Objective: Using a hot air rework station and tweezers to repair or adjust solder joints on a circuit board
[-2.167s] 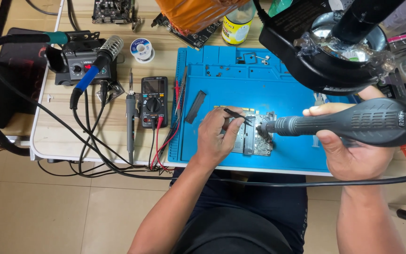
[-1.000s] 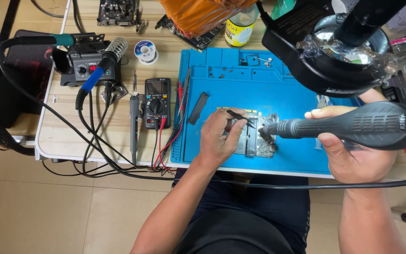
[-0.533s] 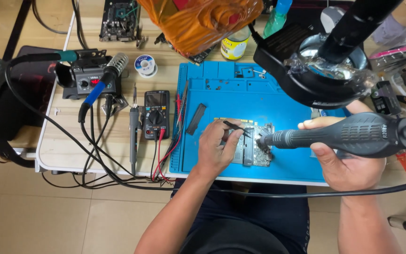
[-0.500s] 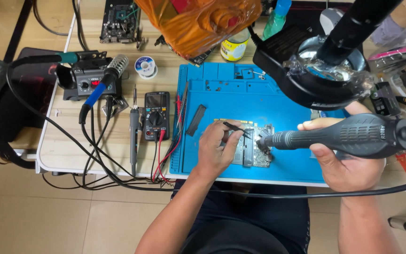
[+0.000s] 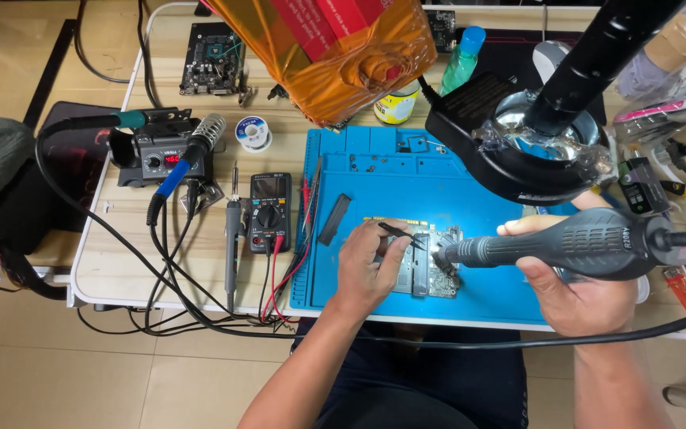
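My left hand (image 5: 368, 266) grips black tweezers (image 5: 397, 233) whose tips rest over a small circuit board (image 5: 430, 268) on the blue work mat (image 5: 406, 183). My right hand (image 5: 577, 286) is wrapped around a grey hot-air wand (image 5: 573, 246). Its metal nozzle points left at the board's right part, just beside the tweezer tips. A black cable runs from the wand across the table's front edge.
A black ring magnifier lamp (image 5: 533, 151) hangs above the mat's right side. Left of the mat lie a multimeter (image 5: 270, 210), a soldering iron (image 5: 232, 238) and a soldering station (image 5: 160, 155) with tangled cables. An orange-wrapped parcel (image 5: 335, 48) sits at the back. Tools crowd the right edge.
The view has tilted so the table sits lower in the picture. Both hands stay on the board, with the wand nozzle still pointed at it.
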